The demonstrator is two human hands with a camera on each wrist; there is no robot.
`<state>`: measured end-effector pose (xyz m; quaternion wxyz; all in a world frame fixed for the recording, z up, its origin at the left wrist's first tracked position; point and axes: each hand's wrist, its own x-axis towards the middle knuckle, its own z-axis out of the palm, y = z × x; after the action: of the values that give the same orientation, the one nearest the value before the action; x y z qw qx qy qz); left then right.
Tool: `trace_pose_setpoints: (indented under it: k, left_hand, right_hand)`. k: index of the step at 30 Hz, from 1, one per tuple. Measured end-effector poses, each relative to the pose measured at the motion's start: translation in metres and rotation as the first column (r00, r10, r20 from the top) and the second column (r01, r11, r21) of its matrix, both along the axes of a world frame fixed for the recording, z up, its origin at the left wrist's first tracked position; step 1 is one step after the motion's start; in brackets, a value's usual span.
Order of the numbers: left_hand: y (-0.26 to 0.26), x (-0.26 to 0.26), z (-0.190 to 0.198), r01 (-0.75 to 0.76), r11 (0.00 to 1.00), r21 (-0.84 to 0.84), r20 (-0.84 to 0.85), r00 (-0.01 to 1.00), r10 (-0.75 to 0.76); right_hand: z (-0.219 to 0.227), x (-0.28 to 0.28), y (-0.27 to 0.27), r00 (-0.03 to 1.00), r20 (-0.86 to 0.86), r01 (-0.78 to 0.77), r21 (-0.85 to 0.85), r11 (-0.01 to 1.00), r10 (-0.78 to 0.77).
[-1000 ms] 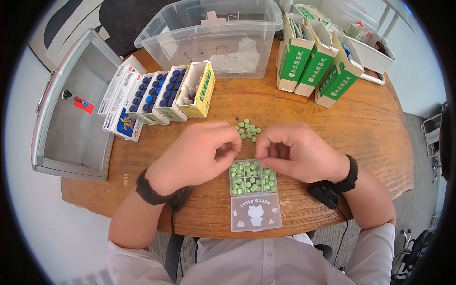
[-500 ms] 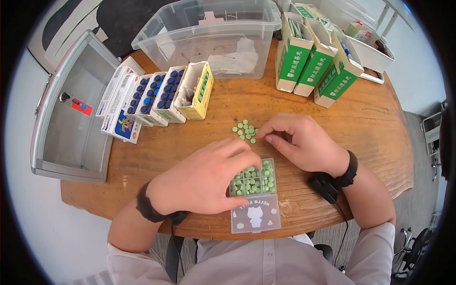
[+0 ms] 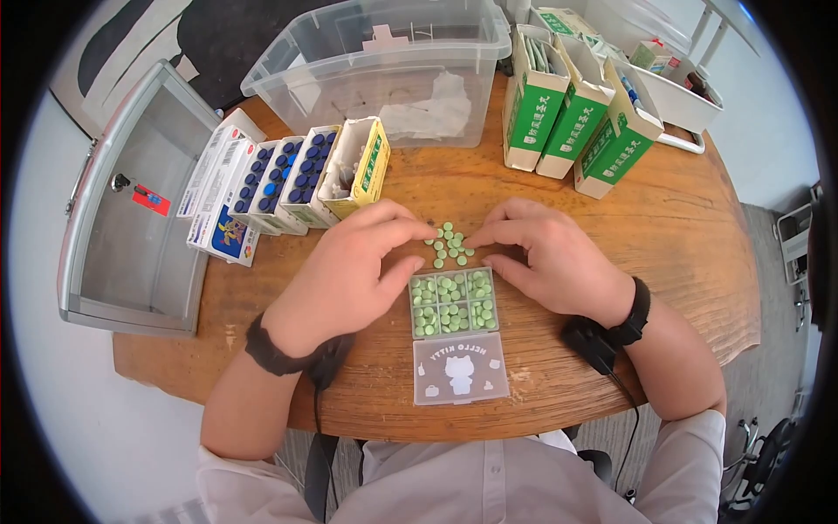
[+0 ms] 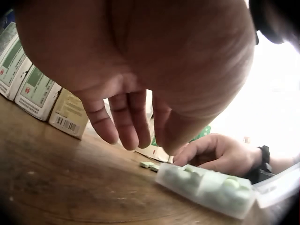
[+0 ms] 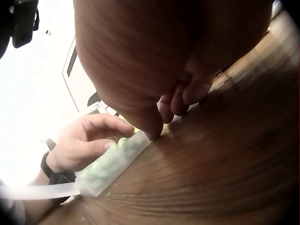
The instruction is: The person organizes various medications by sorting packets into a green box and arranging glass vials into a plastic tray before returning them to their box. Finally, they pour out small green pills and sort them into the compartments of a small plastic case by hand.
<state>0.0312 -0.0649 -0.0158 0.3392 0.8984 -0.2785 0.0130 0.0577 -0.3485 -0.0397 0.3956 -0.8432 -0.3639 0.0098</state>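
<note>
A small pile of round green tablets (image 3: 450, 244) lies on the wooden table between both hands. Just in front of it sits a clear six-compartment pill box (image 3: 452, 302), with several green tablets in each compartment. Its lid (image 3: 461, 368), printed HELLO KITTY, lies folded back toward the person. My left hand (image 3: 353, 262) is at the left of the pile, loosely bent fingers spread from the thumb, index tip at the outer tablets. On the other side, my right hand (image 3: 559, 258) has its index fingertip at the pile's edge and its thumb near the box's far corner.
Boxes of blue-capped vials (image 3: 312, 175) and a yellow carton (image 3: 371, 170) stand at the back left, beside a glass-fronted cabinet (image 3: 131, 210). A clear plastic bin (image 3: 375, 96) is behind them. Green-and-white cartons (image 3: 620, 144) and a white tray (image 3: 690, 105) stand at the back right.
The pill box has shifted away from the person and slightly left, closer to the pile. My left hand has gone from over the box to the pile's left side. My right hand stays near the pile.
</note>
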Motion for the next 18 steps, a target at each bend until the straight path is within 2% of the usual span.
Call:
trace_pose_setpoints:
  k: [3,7,9,16,18]
  left_hand:
    - [-0.0023,0.0022,0.0007,0.046,0.999,-0.011,-0.074,0.996,-0.047]
    - [-0.0033,0.0039,-0.0079,0.096,0.994,-0.044,-0.074,0.992,-0.099]
    - [-0.0025,0.0053,-0.0076,0.111,0.994,0.006,-0.032,0.993,-0.111]
    - [0.0024,0.007,-0.0038,0.032,0.996,0.085,-0.054,0.998,-0.027]
    - [0.0014,0.0065,-0.0064,-0.003,0.994,0.105,0.03,1.0,0.0]
  right_hand:
    - [-0.0027,0.0016,0.0007,1.0,-0.016,-0.014,0.012,1.0,0.014]
    - [-0.004,0.0053,-0.0011,0.999,0.0,-0.048,-0.011,0.999,0.048]
    - [-0.002,0.0055,-0.001,0.998,0.009,-0.054,-0.021,0.998,0.055]
    - [-0.0006,0.0059,-0.0004,0.997,0.056,-0.043,-0.058,0.997,0.046]
    - [-0.0004,0.0059,0.0007,0.998,0.054,-0.034,-0.057,0.998,0.037]
